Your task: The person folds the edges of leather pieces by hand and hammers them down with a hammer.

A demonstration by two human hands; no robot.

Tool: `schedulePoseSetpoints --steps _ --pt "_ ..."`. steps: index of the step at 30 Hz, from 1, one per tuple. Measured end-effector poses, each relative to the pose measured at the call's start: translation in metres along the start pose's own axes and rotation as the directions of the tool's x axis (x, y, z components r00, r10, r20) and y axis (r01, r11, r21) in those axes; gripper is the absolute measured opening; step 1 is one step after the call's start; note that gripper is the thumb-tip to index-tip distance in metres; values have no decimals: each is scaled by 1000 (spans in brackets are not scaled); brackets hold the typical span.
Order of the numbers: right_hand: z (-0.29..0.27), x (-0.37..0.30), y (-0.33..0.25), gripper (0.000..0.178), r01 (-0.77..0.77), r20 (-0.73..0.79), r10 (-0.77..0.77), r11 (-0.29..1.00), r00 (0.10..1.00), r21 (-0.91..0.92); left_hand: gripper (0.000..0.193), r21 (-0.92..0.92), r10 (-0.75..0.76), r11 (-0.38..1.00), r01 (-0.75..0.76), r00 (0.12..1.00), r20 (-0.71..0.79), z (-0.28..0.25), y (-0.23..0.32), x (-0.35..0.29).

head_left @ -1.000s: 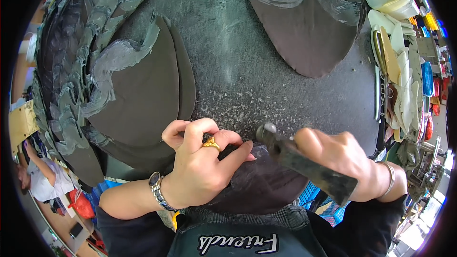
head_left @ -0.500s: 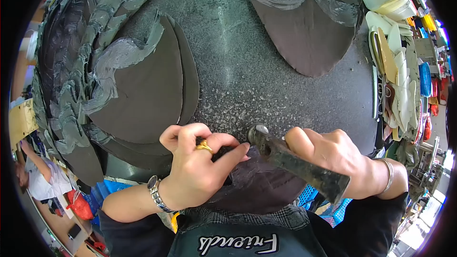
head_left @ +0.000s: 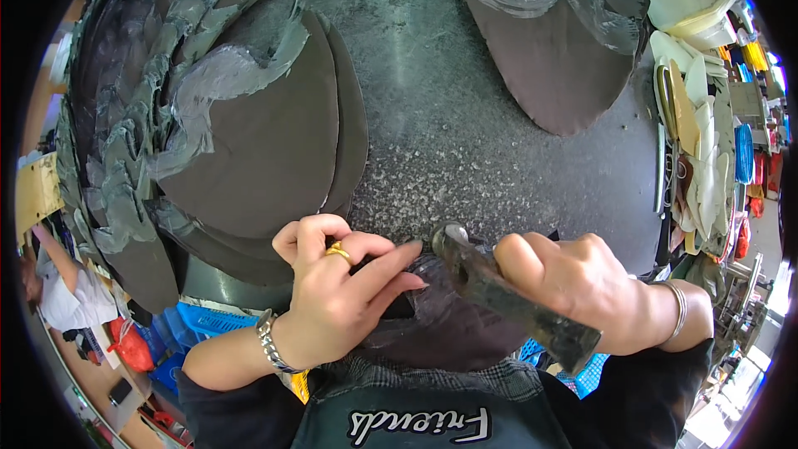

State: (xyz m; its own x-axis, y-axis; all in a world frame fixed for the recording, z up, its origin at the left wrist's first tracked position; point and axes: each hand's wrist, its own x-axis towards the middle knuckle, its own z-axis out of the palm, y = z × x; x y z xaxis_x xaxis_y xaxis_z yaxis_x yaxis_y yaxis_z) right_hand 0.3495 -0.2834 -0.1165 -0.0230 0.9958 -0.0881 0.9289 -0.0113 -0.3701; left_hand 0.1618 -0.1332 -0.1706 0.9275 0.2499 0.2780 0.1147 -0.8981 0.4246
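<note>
My right hand (head_left: 582,283) is closed round a hammer (head_left: 524,303) with a worn, rusty-dark head. The rounded end of the hammer head rests on or just above the table's near edge, close to my left fingertips. A dark brown leather-like piece (head_left: 465,333) hangs over that edge toward my lap, its upper part coated in a shiny grey smear. My left hand (head_left: 337,283) has its fingers curled at the piece's upper left edge, with black material showing between them. Index finger and thumb reach toward the hammer; exactly what they pinch is partly hidden.
Overlapping brown rounded pieces (head_left: 258,141) with smeared edges are piled at the left of the dark table (head_left: 432,100). Another stack (head_left: 573,75) lies at the far right. Pale cut pieces (head_left: 686,116) line the right side. A co-worker (head_left: 71,291) is at far left.
My left thumb has dropped lower, away from the index fingertip. The hammer has shifted very slightly. The view has moved a little, so the table and the stacks appear farther right.
</note>
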Motion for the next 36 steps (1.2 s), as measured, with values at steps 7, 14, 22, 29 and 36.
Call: schedulePoseSetpoints --steps 7,14,22,29,36 --pt "-2 2 -4 18 76 73 -67 990 995 -119 28 81 -31 996 34 998 -46 0 7 -6" --pt "-30 -11 -1 23 -127 -12 130 982 992 143 22 -21 -130 991 129 977 -167 8 7 27" --pt "-13 -16 12 14 -256 99 238 923 966 287 37 -44 -143 989 139 984 -101 10 3 19" --pt "-21 1 12 49 -39 -118 68 972 991 231 32 128 -47 989 70 984 -171 13 6 13" --pt "-29 -18 28 31 -176 141 153 970 978 165 32 163 -62 982 90 984 -169 16 8 9"
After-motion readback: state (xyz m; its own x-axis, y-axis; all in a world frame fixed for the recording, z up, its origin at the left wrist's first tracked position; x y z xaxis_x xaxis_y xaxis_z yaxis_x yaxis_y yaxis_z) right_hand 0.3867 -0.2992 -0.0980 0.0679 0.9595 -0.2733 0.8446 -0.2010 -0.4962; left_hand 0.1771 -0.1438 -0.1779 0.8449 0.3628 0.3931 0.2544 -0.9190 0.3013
